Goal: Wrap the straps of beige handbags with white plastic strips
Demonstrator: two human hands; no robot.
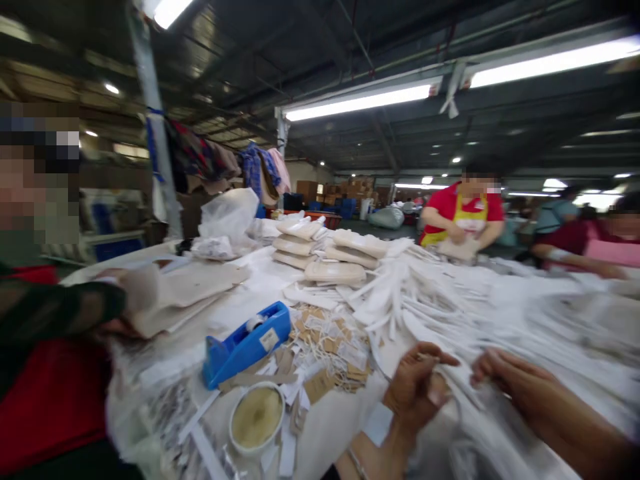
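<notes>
Nearly closed, left grip (415,383) and right grip (517,380) pinch (contents blurred).

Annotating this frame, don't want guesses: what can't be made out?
All head view:
Left hand: any item in its grip; curled fingers, blur.
Right hand: same; own fingers, blur.
Card tag: any print; too small, blurred.
Dispenser label: wording; too small.
Co-worker: body cut off by left edge.
</notes>
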